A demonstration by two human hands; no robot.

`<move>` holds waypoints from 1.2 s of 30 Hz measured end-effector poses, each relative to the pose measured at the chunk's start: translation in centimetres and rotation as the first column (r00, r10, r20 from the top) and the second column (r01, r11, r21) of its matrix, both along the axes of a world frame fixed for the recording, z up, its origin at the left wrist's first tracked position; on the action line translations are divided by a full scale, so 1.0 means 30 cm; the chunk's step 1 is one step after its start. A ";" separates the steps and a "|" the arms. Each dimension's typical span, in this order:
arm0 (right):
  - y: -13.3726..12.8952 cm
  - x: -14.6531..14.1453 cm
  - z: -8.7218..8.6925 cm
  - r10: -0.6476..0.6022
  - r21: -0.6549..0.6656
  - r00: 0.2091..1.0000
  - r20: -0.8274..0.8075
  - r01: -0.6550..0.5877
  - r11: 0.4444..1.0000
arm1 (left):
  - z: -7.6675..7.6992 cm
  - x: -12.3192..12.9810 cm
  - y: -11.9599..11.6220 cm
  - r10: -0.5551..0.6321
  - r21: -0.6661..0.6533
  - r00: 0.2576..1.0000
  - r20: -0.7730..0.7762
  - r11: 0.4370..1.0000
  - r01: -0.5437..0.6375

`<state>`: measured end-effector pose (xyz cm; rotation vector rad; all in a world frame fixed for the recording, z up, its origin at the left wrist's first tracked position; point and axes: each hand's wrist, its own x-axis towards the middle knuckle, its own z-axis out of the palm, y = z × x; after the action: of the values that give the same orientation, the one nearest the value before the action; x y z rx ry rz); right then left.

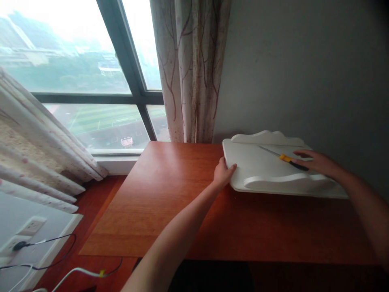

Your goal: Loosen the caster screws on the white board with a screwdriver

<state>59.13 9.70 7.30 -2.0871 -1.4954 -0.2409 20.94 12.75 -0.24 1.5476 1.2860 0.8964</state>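
A white shelf-like piece [243, 162] with two wavy raised strips lies on the table at the right, against the wall. My left hand [224, 172] grips its left end, thumb on top and fingers along the edge. On its flat top, between the strips, is a screwdriver [285, 158] with a yellow and black handle, its shaft pointing to the far left. My right hand [319, 163] is over the handle end, index finger and thumb apart. It seems not to be closed around the handle; the other fingers are hidden.
The reddish-brown wooden table [170, 194] reaches toward the window [103, 121]. A patterned curtain [191, 73] hangs behind its far edge, beside the grey wall [288, 73]. At the lower left are wall sockets [30, 227], a black plug [20, 245] and a white cable [75, 269].
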 end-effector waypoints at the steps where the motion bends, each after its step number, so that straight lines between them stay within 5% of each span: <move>1: 0.017 -0.020 -0.004 0.084 -0.105 0.996 -0.037 -0.087 0.991 | -0.008 -0.001 0.005 -0.001 0.000 1.000 0.018 1.000 0.001; 3: 0.039 -0.048 -0.011 0.208 -0.275 0.972 -0.109 -0.231 0.933 | -0.023 -0.009 0.015 0.003 0.002 0.998 0.058 1.000 -0.004; 6: 0.053 -0.073 -0.015 0.258 -0.370 0.959 -0.120 -0.284 0.885 | -0.034 -0.034 0.026 0.026 -0.008 0.992 0.120 1.000 -0.025; 14: 0.029 -0.202 -0.001 0.319 -0.351 0.947 -0.033 -0.310 0.884 | -0.021 -0.200 -0.002 0.094 -0.088 0.954 0.286 0.994 -0.072; 20: -0.111 -0.300 0.004 0.229 -0.203 0.972 -0.045 -0.233 0.951 | 0.032 -0.434 -0.095 0.123 -0.167 0.923 0.364 0.984 -0.065; 27: -0.351 -0.299 -0.028 0.034 -0.022 0.889 -0.456 -0.050 0.999 | 0.121 -0.765 -0.213 0.222 -0.295 0.905 0.363 0.949 -0.114; 32: -0.461 -0.310 -0.115 -0.138 -0.094 0.764 -0.630 0.101 0.990 | 0.147 -0.959 -0.298 0.316 -0.327 0.899 0.304 0.921 -0.213; 36: -0.492 -0.375 -0.206 -0.130 -0.117 0.718 -0.684 0.067 0.991 | 0.150 -1.057 -0.360 0.383 -0.346 0.887 0.259 0.894 -0.285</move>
<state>47.86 -5.05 1.11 -1.9852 -0.9373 0.5361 -10.78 1.96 4.25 0.9076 1.3964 1.0647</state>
